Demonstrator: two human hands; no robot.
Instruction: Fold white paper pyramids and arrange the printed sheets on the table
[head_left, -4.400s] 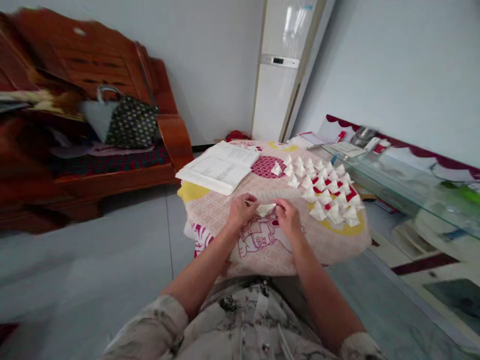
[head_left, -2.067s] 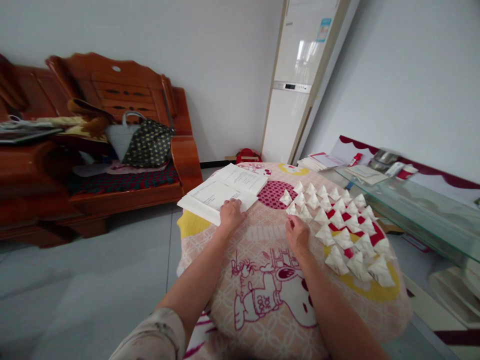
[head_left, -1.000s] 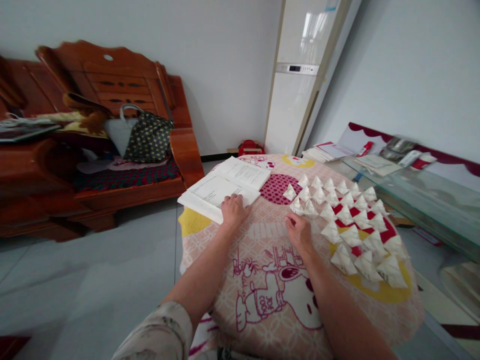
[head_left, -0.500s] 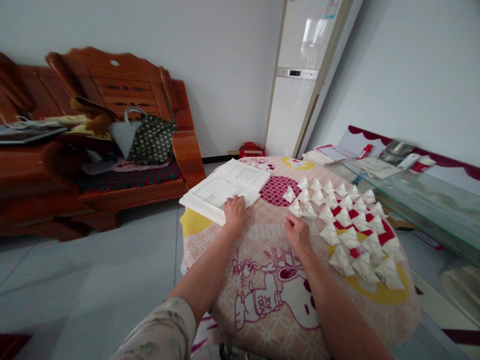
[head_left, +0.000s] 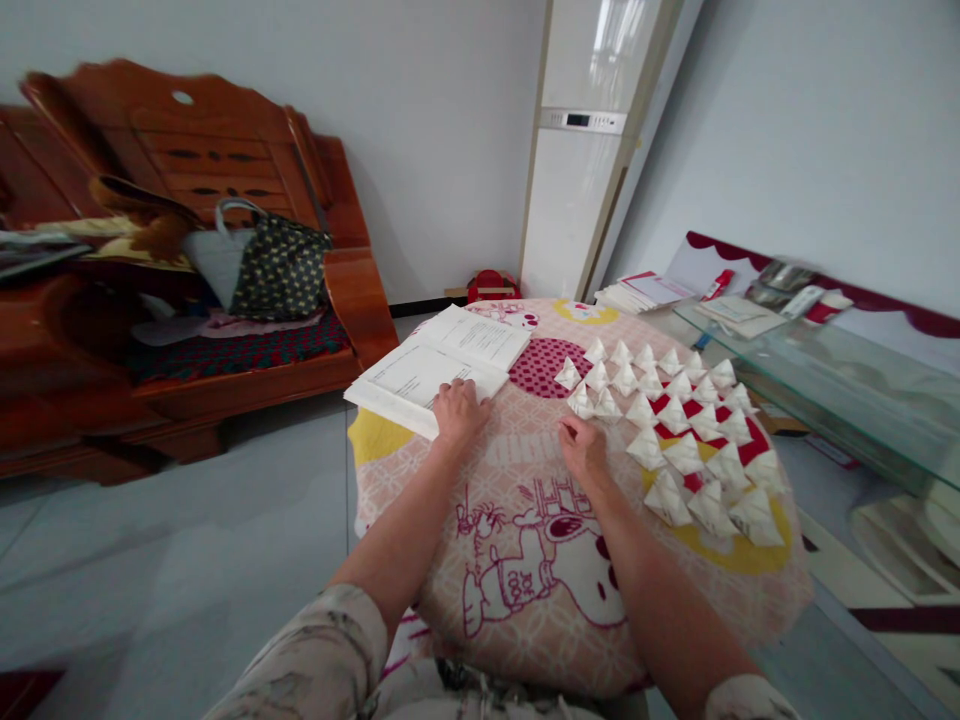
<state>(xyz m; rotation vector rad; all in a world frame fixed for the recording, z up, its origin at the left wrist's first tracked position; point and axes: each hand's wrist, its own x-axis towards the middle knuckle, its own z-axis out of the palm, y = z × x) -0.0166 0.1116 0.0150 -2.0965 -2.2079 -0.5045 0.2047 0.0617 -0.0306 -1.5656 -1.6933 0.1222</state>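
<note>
An open book (head_left: 420,372) lies on the far left part of a round table with a patterned pink cloth (head_left: 517,490). My left hand (head_left: 459,410) rests on the book's near right edge, its fingers apart and holding nothing. To its right, my right hand (head_left: 582,445) is over the cloth with its fingers curled together; whether anything small is inside them is hidden. Just beyond and to the right of it stand several folded white paper pieces (head_left: 675,415) in rough rows, some over a red and yellow part of the cloth.
A glass shelf (head_left: 832,385) with papers, metal bowls (head_left: 781,283) and a red item stands at the right. Behind the table are a red bag (head_left: 493,286) and a tall white cabinet-like unit (head_left: 564,205). A wooden bench (head_left: 360,300) holding bags is at the left.
The whole view has shifted slightly, so the table and room appear a little further left and higher. Both hands keep nearly the same places relative to the book and paper pieces.
</note>
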